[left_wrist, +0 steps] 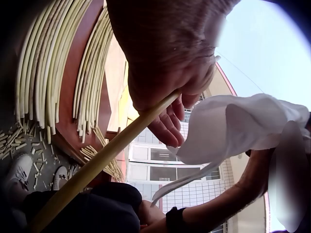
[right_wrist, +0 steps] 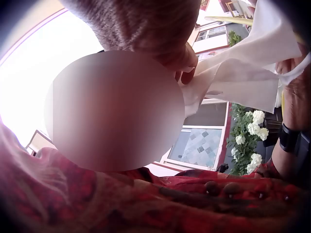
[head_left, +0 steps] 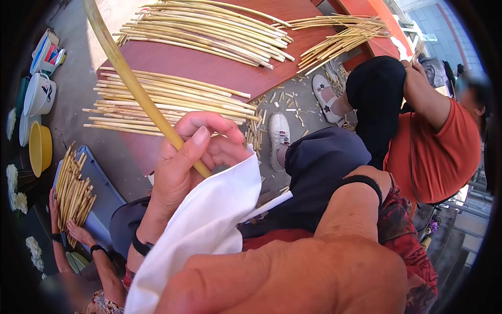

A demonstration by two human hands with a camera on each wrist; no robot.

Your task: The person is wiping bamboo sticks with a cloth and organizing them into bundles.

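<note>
Red tabletop (head_left: 230,77) bears rows of stalks (head_left: 209,31). Off its near corner, a long stick (head_left: 127,75) is gripped near one end by the left hand (head_left: 180,167); white cloth (head_left: 209,209) is pinched between fingers of the right hand (head_left: 293,277). If the cloth snagged, the stick could be twisted loose.

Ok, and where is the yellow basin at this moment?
In the head view, the yellow basin is near the left edge, just below the white bucket and up and left from the bundle of short stalks.
</note>
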